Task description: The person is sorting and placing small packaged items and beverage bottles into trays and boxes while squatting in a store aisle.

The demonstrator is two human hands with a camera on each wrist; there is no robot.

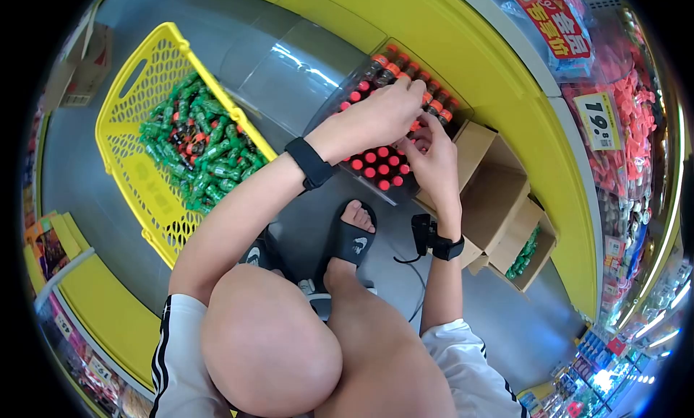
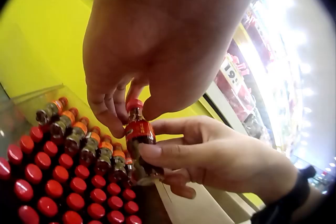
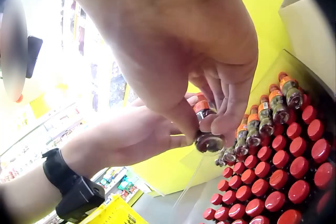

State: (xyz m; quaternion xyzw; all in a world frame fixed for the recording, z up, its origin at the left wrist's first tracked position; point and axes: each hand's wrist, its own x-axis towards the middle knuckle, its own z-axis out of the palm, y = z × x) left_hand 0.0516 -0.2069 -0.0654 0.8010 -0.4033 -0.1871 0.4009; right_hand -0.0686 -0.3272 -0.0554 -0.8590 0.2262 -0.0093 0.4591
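Observation:
A small cola bottle with a red cap and red label (image 2: pixel 140 132) is between both hands. My left hand (image 1: pixel 387 114) pinches it at the cap end, thumb and fingers close around the neck. Lower down, the right hand (image 1: pixel 437 160) grips the bottle's body, thumb across the label. In the right wrist view the bottle's clear base (image 3: pixel 209 142) shows beneath the fingers. Just under the hands, red-capped bottles (image 1: pixel 383 165) stand packed in rows in a transparent box. Along its far side, a row of similar bottles (image 3: pixel 265 116) lies tilted on top.
To the left stands a yellow basket (image 1: pixel 238 116) with many green and some dark small bottles (image 1: pixel 210 147). Open cardboard boxes (image 1: pixel 495 201) sit at the right, one holding green bottles (image 1: pixel 524 255). A yellow shelf base (image 1: pixel 520 122) curves behind. My feet in sandals (image 1: pixel 356 237) are close below.

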